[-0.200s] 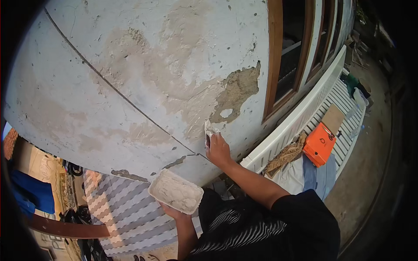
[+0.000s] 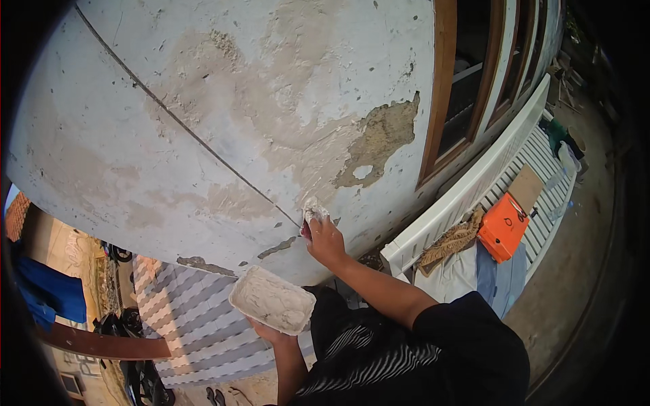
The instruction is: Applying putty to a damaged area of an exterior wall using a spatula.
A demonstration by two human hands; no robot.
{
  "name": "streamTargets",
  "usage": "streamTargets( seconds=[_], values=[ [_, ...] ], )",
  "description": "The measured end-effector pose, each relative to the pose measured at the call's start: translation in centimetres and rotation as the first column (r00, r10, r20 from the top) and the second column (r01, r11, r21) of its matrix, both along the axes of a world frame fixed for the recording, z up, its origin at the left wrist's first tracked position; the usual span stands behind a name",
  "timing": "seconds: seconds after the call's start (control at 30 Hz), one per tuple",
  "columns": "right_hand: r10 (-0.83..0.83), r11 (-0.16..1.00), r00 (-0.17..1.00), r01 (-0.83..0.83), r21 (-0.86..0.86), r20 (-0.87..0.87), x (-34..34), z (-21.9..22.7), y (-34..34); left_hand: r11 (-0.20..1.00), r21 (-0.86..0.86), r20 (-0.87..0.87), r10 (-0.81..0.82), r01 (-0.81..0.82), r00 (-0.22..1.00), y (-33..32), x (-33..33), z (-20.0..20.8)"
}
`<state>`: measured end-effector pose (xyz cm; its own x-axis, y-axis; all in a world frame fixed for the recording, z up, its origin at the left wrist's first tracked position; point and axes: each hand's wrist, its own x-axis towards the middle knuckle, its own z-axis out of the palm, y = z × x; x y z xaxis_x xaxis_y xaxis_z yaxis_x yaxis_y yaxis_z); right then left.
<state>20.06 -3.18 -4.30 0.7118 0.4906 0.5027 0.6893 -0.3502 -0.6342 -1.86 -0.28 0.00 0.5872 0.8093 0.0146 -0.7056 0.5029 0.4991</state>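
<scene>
- One paste-filled tray [image 2: 306, 314] rests in our left hand [image 2: 270, 332], well below-left of the bare patch [image 2: 384, 135].
- We grip a paste-smeared tool [image 2: 313, 209] in our right hand [image 2: 326, 243], nearer below-left of that patch.

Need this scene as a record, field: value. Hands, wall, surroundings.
left hand: under a pale tub, supporting it
tub contents: off-white paste
right hand: gripping a paste-smeared tool, exact kind unclear
tool position: at the wall; contact hard to confirm
wall surface: whitish, with beige smears and a rough brown-grey patch
right of patch: brown window frame
right side, lower: white slatted furniture carrying an orange item
</scene>
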Motion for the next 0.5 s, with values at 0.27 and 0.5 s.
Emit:
streamTargets(
  seconds=[0.27,0.5],
  values=[
    [0.25,0.96,0.958,-0.264,0.094,0.141,-1.2,-2.2,-2.2,0.993,-0.058,-0.048,0.101,-0.104,0.994,0.6,0.1,0.2],
    [0.04,0.992,0.991,-0.055,0.112,0.13,3.2,0.1,-3.5,0.998,-0.032,-0.056,0.052,-0.053,0.997,0.4,-0.1,0.0]
  ],
)
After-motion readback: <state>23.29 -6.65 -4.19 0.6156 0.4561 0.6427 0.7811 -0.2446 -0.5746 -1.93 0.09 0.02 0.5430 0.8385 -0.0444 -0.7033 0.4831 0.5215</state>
